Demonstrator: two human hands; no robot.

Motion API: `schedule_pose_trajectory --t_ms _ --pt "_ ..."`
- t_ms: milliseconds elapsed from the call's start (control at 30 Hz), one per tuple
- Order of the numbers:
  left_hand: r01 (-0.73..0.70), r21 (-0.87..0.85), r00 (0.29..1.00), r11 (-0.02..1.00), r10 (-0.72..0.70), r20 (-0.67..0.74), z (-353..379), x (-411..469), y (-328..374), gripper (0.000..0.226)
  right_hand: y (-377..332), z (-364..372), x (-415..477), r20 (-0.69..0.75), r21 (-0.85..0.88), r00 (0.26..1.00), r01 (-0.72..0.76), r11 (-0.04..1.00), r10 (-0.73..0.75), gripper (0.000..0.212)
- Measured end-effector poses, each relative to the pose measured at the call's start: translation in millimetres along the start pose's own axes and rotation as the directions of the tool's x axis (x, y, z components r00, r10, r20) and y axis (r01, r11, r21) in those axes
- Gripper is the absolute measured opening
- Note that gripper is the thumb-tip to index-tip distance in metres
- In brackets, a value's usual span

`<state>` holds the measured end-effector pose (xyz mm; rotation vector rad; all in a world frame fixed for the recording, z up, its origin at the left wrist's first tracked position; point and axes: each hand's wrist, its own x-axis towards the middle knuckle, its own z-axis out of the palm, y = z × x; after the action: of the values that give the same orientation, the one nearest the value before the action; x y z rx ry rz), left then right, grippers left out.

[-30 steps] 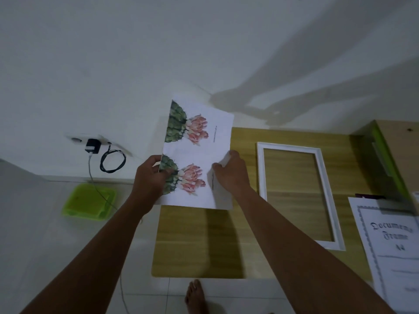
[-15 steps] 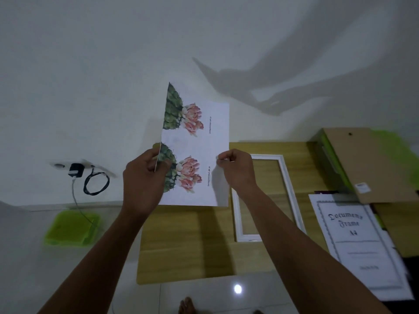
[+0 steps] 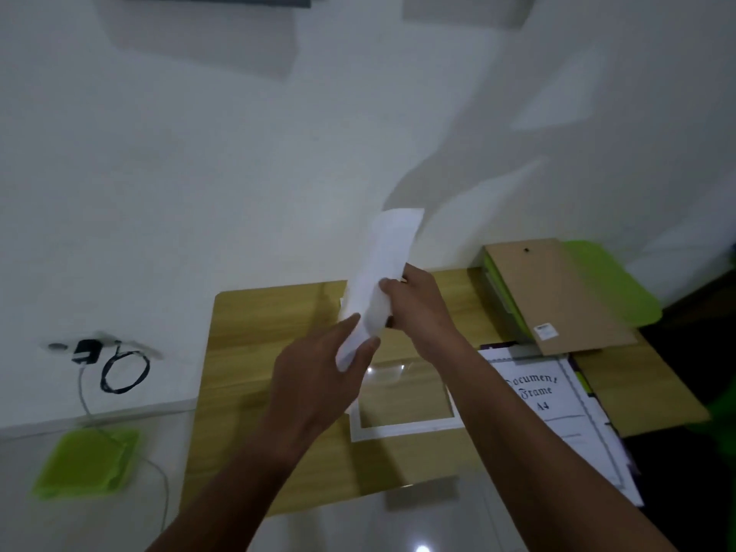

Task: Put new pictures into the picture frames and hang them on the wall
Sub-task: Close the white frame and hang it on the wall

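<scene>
Turned over since before, the white paper picture sheet (image 3: 382, 268) shows its blank back above the white rectangular picture frame (image 3: 402, 430) on the light wooden counter (image 3: 255, 336) against a white wall (image 3: 199, 173). Left hand (image 3: 314, 388) pinches its lower end; right hand (image 3: 418, 308) grips its middle.

One wide-angle camera, worn on the person's head, looks forward and steeply down from above the near edge of the low, light-wood table (image 3: 255, 324). It faces the plain white wall (image 3: 179, 173) behind the table's far edge. It sits close. Both forearms enter from the bottom border, and the left hand (image 3: 318, 388) and right hand (image 3: 418, 308) hold the folded white paper sheet (image 3: 378, 280) at mid-frame. Wall fills the upper half, and pale tiled floor (image 3: 99, 523) shows beyond the table's left edge.
</scene>
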<state>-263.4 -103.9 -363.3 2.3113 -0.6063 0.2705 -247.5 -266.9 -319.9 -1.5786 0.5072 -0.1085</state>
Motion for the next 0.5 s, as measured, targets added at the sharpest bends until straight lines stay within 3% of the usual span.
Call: schedule_pose_trajectory --t_ms 67,133,200,267,333,400,500 --pt "0.16 -0.14 0.986 0.977 -0.165 -0.03 7.3 2.2 7.6 0.053 6.0 -27.4 0.0 -0.017 -0.032 1.0 -0.006 0.999 0.005 0.028" --pt "0.295 -0.161 0.951 0.942 -0.305 -0.04 15.3 13.8 7.0 0.053 13.8 -54.0 2.8 -0.005 -0.001 0.999 -0.05 0.999 0.05 0.029" --pt "0.516 -0.228 0.856 0.826 -0.502 0.12 20.3 30.3 5.6 0.063 20.3 -77.1 6.9 0.037 0.048 0.994 -0.102 0.994 0.1 0.031" --pt "0.694 -0.363 0.72 0.622 -0.61 0.331 28.8 41.0 3.6 0.068 32.8 -96.2 15.5 0.092 0.075 0.985 -0.152 0.985 0.145 0.03" --pt "0.733 -0.444 0.679 0.515 -0.598 0.426 41.7 39.9 -3.5 0.065 49.7 -110.5 25.9 0.106 0.028 0.977 -0.188 0.982 0.184 0.028" --pt "0.728 -0.505 0.681 0.464 -0.574 0.455 57.6 33.4 -11.1 0.06 68.7 -120.1 37.2 0.059 -0.081 0.98 -0.186 0.979 0.191 0.024" --pt "0.723 -0.476 0.687 0.501 -0.593 0.42 88.4 23.1 -25.7 0.06 100.3 -125.0 53.4 -0.04 -0.213 0.98 -0.2 0.956 0.196 0.024"
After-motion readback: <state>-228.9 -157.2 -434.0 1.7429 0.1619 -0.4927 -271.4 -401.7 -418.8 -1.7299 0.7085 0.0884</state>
